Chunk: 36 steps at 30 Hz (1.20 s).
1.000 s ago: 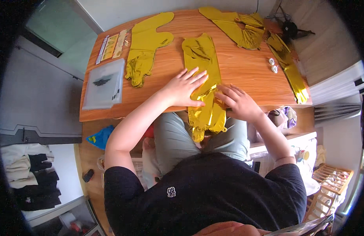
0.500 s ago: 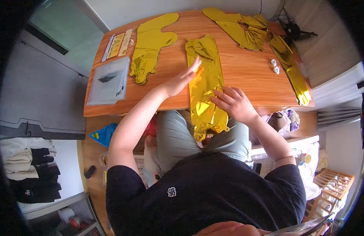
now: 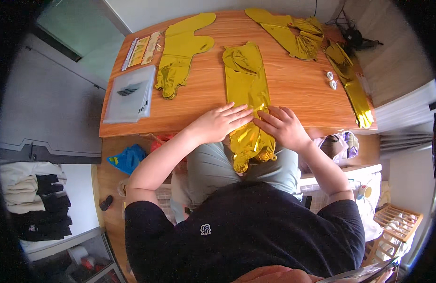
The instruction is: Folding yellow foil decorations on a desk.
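A flat gold foil balloon lies lengthwise on the wooden table in front of me, its crinkled near end hanging over the front edge toward my lap. My left hand rests across the foil's left side near the edge, fingers stretched out flat. Opposite it, my right hand lies on the right side with its fingers spread on the foil. The fingertips of both hands nearly meet in the middle. Nothing is gripped in either hand, as far as shows.
Other flat gold foil balloons lie at the far left, far right and along the right edge. Clear plastic bags and card strips sit on the left. Two small white rolls stand on the right.
My left hand has come down toward me along the foil, from mid-balloon to beside my right hand, and now lies flat. My right hand has hardly moved.
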Available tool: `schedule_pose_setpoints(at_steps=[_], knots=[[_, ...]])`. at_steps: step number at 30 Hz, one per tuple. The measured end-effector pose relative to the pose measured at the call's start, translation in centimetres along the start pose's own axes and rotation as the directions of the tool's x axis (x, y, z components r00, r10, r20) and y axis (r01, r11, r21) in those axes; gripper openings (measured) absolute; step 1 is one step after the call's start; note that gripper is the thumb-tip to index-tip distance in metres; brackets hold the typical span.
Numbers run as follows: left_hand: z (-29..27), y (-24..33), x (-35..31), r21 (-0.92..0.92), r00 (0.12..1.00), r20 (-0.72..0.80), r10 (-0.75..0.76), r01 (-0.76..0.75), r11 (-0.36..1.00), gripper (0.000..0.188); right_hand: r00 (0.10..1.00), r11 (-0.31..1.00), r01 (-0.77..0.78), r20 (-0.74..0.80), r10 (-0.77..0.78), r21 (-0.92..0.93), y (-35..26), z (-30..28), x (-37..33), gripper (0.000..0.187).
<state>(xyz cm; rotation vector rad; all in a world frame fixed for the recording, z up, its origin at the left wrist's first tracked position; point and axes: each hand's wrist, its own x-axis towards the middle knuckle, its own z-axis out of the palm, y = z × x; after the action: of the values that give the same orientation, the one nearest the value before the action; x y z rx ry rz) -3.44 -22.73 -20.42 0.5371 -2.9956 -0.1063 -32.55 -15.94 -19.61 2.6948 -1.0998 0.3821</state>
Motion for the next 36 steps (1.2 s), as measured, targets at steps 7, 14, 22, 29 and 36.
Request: schedule_pose_setpoints(at_steps=[7,14,22,29,36], knots=[[0.8,-0.2,0.1,-0.073,0.998,-0.061,-0.003,-0.001,0.997,0.055,0.992,0.997,-0.043,-0.112,0.049,0.060,0.3,0.8,-0.2,0.047],[1.0,-0.1,0.1,-0.021,0.996,-0.085,0.008,-0.010,1.000,0.053,0.983,0.984,-0.054,-0.164,0.082,0.169,0.6,0.8,-0.2,0.042],[1.1,-0.1,0.1,-0.015,0.996,-0.094,0.008,-0.010,1.000,0.054,0.980,0.993,-0.020,-0.196,0.043,0.115,1.2,0.4,-0.4,0.043],[0.8,-0.1,0.1,-0.039,0.995,-0.098,0.021,-0.025,0.999,0.056,0.988,0.990,0.063,-0.151,-0.043,0.129,1.0,0.4,-1.2,0.044],[0.9,-0.2,0.1,-0.007,0.996,-0.079,0.037,-0.037,0.999,0.058,0.983,0.975,0.086,-0.176,-0.050,0.203,1.4,0.6,-1.1,0.043]])
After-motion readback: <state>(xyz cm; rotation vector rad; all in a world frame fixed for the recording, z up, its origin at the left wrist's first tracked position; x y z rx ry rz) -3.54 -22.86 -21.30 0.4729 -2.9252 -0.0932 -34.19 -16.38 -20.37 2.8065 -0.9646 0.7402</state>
